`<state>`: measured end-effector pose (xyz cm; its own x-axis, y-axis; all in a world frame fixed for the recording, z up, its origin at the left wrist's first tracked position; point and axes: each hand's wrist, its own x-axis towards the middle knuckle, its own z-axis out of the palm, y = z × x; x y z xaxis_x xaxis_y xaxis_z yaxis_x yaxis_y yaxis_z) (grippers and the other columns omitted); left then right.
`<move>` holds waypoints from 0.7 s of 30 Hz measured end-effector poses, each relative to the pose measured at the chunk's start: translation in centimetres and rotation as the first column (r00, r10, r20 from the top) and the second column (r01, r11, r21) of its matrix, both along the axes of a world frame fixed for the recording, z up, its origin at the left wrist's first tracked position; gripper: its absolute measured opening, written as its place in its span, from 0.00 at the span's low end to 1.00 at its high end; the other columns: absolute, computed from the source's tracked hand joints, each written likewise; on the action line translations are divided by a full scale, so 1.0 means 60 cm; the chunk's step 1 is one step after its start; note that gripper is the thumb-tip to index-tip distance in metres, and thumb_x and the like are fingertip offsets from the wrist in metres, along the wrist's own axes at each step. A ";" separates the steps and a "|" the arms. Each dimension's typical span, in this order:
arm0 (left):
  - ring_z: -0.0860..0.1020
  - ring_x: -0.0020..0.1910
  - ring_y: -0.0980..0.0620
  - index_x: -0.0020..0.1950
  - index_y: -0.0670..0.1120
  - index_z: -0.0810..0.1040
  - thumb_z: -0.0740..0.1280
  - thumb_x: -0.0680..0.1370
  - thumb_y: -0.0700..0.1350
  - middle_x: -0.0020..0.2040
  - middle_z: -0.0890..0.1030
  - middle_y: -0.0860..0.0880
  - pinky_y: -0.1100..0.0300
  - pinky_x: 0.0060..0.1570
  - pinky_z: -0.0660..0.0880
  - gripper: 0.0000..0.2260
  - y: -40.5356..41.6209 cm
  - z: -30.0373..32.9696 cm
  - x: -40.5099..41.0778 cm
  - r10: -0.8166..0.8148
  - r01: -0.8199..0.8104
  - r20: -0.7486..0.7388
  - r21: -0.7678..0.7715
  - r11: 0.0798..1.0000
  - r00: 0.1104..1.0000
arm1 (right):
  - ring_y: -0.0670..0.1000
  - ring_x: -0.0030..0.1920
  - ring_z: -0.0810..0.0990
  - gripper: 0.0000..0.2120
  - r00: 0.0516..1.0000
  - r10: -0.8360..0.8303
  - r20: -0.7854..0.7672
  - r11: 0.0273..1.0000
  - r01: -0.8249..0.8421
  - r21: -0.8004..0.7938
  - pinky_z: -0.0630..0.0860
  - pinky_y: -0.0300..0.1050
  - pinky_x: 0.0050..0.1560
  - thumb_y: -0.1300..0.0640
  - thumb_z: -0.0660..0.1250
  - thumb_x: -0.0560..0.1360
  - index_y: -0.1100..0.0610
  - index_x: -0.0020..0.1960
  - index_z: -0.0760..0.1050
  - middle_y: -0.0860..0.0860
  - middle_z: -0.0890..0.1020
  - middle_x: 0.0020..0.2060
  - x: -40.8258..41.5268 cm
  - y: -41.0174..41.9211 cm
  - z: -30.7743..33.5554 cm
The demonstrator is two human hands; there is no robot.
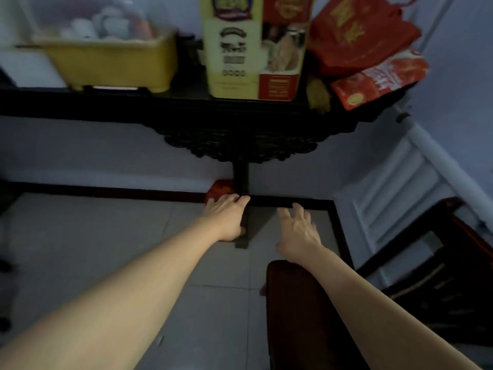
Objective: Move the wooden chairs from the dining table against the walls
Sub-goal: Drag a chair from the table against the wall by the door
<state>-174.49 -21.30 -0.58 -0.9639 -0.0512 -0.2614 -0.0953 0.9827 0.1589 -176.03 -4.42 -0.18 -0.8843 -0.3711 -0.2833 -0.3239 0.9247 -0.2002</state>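
A dark wooden chair (301,311) stands close below me at the lower right; only its rounded top shows. A second dark wooden chair (450,265) stands by the right-hand wall, in front of a white radiator. Both my arms reach forward over the tiled floor. My left hand (226,217) has its fingers stretched out and overlaps the carved table's dark leg (241,180); I cannot tell whether it touches the leg. My right hand (298,233) hovers beyond the near chair's top, fingers spread, with nothing in it.
A black carved console table (186,105) runs along the far wall, carrying a yellow tub (112,60), a tall yellow and red box (253,46) and red bags (365,38). A white radiator (394,190) fills the right corner. A red object (220,186) lies by the table leg.
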 end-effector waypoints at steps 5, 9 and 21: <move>0.59 0.73 0.44 0.75 0.49 0.54 0.70 0.72 0.50 0.74 0.61 0.45 0.45 0.69 0.58 0.36 -0.188 -0.002 0.083 0.164 -0.164 0.002 0.039 0.986 0.986 | 0.61 0.73 0.56 0.36 0.989 0.146 0.024 0.989 -0.146 -0.023 0.60 0.54 0.70 0.58 0.68 0.71 0.55 0.74 0.55 0.60 0.53 0.73 0.041 -0.187 0.003; 0.59 0.74 0.45 0.76 0.50 0.52 0.69 0.73 0.50 0.75 0.60 0.45 0.45 0.71 0.54 0.37 -0.348 -0.006 0.158 0.325 -0.325 0.009 0.049 0.945 0.946 | 0.60 0.71 0.59 0.36 0.961 0.276 0.019 0.961 -0.275 -0.042 0.63 0.52 0.69 0.54 0.70 0.71 0.55 0.73 0.56 0.59 0.55 0.72 0.090 -0.356 -0.001; 0.63 0.72 0.42 0.76 0.47 0.52 0.66 0.75 0.51 0.74 0.62 0.44 0.43 0.70 0.57 0.34 -0.650 0.026 0.380 0.610 -0.610 0.007 0.015 0.792 0.792 | 0.61 0.73 0.57 0.37 0.810 0.586 0.024 0.810 -0.585 -0.044 0.61 0.54 0.71 0.52 0.68 0.72 0.54 0.75 0.52 0.60 0.54 0.74 0.217 -0.694 0.023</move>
<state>-151.66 -60.33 0.98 -0.7333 -0.6245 -0.2689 -0.6746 0.7175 0.1734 -163.01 -46.08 1.22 -0.4866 -0.8250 -0.2875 -0.7941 0.5548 -0.2480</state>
